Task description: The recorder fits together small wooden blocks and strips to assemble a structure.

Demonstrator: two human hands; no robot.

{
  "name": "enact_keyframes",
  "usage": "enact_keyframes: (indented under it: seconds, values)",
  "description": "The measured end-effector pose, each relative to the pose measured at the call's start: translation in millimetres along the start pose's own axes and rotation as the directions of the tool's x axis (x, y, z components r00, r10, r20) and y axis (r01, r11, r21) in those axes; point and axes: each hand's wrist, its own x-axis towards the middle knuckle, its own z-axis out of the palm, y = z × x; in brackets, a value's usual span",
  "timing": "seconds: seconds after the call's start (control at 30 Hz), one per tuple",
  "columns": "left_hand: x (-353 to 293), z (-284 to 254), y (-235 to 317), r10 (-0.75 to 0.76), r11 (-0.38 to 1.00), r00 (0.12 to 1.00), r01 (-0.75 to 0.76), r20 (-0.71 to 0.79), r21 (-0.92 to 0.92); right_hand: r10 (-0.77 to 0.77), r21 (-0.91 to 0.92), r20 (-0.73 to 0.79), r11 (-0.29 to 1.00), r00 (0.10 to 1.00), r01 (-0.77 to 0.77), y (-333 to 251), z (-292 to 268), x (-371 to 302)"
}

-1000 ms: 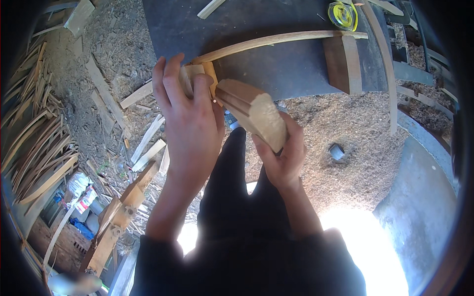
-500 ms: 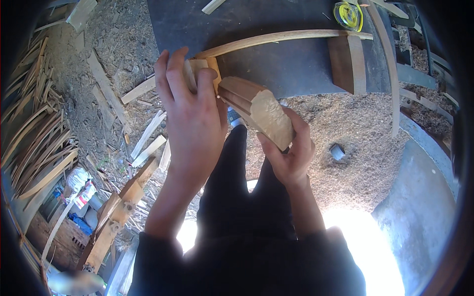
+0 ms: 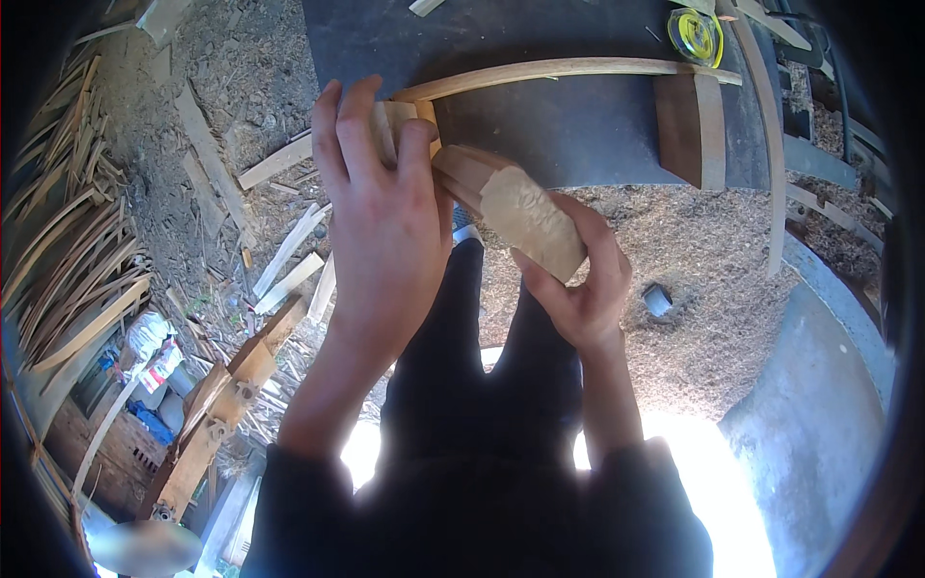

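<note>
My right hand (image 3: 590,279) is closed round a chunky wooden block (image 3: 533,223), its rough, pale end turned up toward me and its far end tilted to the left. That far end comes close to my left hand (image 3: 390,217); whether it touches anything there is hidden. With bent fingers my left hand grips a small pale wood piece (image 3: 397,118) at the near-left edge of a dark board. Right at those fingers ends a long, slightly curved wooden strip (image 3: 568,67). Toward its other end the strip meets a brown wooden block (image 3: 689,130).
The dark board (image 3: 549,125) carries a yellow tape measure (image 3: 696,37) at the far right. Beside it runs a long curved slat (image 3: 768,144). Wood offcuts (image 3: 289,284) and shavings litter the ground. Thin strips (image 3: 72,260) are piled at the left, near a notched timber (image 3: 226,405).
My right hand and its block have shifted slightly to the right, and the block's rough end faces me more. My left hand keeps its grip. The whole view has shifted a little.
</note>
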Motion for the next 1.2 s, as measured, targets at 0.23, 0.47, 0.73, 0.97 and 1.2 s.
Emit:
enact_keyframes:
  seconds: [0.23, 0.47, 0.73, 0.97, 1.2]
  values:
    - [1, -3, 1, 0.014, 1.0, 1.0, -0.014, 0.002, -0.013, 0.01, 0.127, -0.056, 0.992, 0.998, -0.003, 8, 3, -2]
    - [0, -3, 1, -0.004, 1.0, 1.0, 0.004, 0.013, 0.0, 0.036, 0.149, -0.063, 0.989, 0.997, -0.026, 14, 7, -12]
    - [-2, 3, -5, 0.027, 1.0, 1.0, -0.027, -0.007, -0.004, 0.055, 0.105, -0.024, 0.993, 0.998, -0.052, 20, 13, -17]
    - [1, -4, -2, -0.007, 1.0, 0.999, 0.006, 0.034, 0.026, 0.153, 0.175, -0.117, 0.976, 0.981, -0.131, 24, 15, -23]
    - [-1, -5, -3, -0.027, 0.999, 0.999, 0.028, 0.041, -0.018, 0.312, 0.058, -0.348, 0.948, 0.884, -0.312, 37, 12, -27]
